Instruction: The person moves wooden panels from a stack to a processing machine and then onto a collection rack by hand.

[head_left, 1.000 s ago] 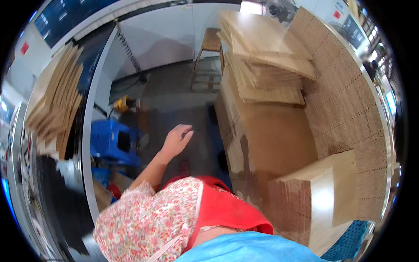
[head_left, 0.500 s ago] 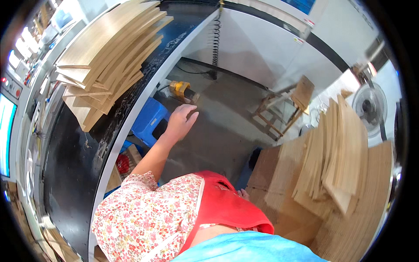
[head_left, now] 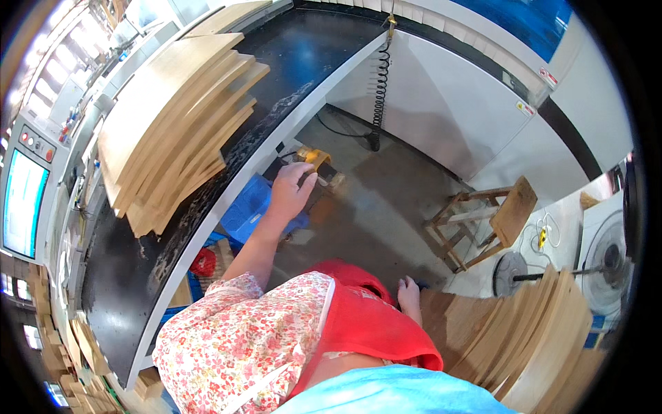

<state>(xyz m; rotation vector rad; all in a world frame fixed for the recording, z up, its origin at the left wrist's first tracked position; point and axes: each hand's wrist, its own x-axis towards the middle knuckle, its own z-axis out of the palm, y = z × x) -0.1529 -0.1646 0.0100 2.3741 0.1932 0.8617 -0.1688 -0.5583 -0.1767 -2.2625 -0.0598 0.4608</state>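
Observation:
My left hand (head_left: 291, 191) is held out in the air beside the black-topped bench (head_left: 331, 45), its thumb apart from the loosely bent fingers and nothing in it. Left of it, a fanned stack of curved wooden boards (head_left: 176, 117) lies on the bench top. My right hand (head_left: 409, 297) hangs low past the red apron (head_left: 379, 324), small in view, its fingers seemingly apart and holding nothing. Close by on the right stands another stack of curved wooden boards (head_left: 531, 331), touched by neither hand.
Beneath the bench edge are a blue plastic stool (head_left: 248, 207) and a yellow device (head_left: 316, 160). A wooden stool (head_left: 514, 214) stands on the floor ahead, with a fan (head_left: 607, 255) to its right. A coiled black hose (head_left: 380, 96) hangs from the bench. Far left is a lit screen (head_left: 24, 200).
My view has turned and shifted, so the bench and stools sit differently in it. My right hand has come out from behind the apron. The left stays raised and empty.

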